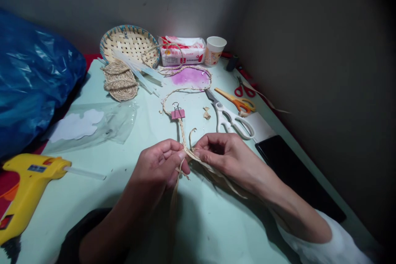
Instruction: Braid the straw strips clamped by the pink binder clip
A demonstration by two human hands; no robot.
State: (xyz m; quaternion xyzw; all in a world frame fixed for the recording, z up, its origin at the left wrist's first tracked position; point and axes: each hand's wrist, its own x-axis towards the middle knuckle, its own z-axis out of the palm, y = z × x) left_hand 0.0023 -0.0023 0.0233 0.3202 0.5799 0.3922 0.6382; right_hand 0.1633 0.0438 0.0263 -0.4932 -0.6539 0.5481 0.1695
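Observation:
A thin straw braid (182,128) runs toward me from a pink binder clip (177,114) on the table. Where the braid ends in loose strands, my left hand (162,160) pinches it between thumb and fingers. Close beside it on the right, my right hand (222,152) is closed on other straw strands (213,170), which trail off to the lower right under the wrist. More strands hang down below my left fingers. Beyond the clip, the finished braid (185,89) curves back across the table in a loop.
A yellow glue gun (34,185) lies left, below a clear plastic bag (117,123) and a blue bag (34,82). Behind are a woven basket (123,37), a coiled braid bundle (120,82), a tissue pack (182,55) and a paper cup (214,53). White scissors (229,117) and a black tablet (297,177) lie right.

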